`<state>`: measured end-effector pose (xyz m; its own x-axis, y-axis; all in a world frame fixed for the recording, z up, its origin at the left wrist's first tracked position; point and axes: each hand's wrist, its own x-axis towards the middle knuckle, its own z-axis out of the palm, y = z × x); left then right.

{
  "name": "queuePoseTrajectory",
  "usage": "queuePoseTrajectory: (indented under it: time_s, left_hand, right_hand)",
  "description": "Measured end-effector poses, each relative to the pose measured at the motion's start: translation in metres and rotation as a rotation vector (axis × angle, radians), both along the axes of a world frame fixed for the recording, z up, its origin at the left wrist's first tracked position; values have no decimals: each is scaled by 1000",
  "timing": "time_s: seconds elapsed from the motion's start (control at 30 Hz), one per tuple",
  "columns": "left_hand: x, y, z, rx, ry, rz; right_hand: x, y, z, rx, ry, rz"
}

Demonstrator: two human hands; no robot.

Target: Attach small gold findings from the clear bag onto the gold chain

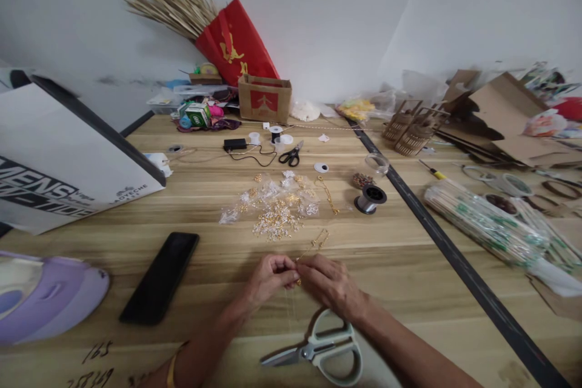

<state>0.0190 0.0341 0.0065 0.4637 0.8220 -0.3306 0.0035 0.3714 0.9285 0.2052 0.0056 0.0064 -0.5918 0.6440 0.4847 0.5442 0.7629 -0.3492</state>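
Observation:
My left hand (267, 279) and my right hand (333, 285) meet above the table, fingertips pinched together around one end of a thin gold beaded chain (321, 239). The chain's other end curls on the wood beyond my fingers. A faint clear thread seems to hang below the fingertips. Directly under my right wrist lie white-handled scissors (334, 348), blades pointing left. Past my hands spreads a pile of gold and clear beads (277, 218) with small plastic bags. Beside it rests another gold chain (328, 195). The exact grip of each finger is partly hidden.
A spool of wire (370, 199) and a tub of beads (362, 179) stand right of the pile. Black scissors (291, 155) lie behind it. On the left are a phone (160, 277), a purple object (52, 297) and a white box (68, 163). Wrapped sticks (486, 218) lie right.

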Motion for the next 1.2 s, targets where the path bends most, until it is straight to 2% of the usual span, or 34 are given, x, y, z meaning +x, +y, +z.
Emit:
queuePoseTrajectory:
  time_s: [0.33,0.53,0.8,1.07,1.2]
  left_hand:
    - [0,0,-1,27,14,-3]
    - [-3,2,0,33,-5,-38]
    - [-4,2,4,50,-3,-54]
    - [1,-3,6,161,90,55]
    - [3,-5,6,148,88,107]
  right_hand:
    - [-2,0,-3,-176,94,5]
    - [-5,1,-1,-294,242,-4]
    - [-6,2,-2,-348,334,-35]
    - [-11,-1,-3,-386,409,-99]
    - [-12,1,-3,-433,469,-132]
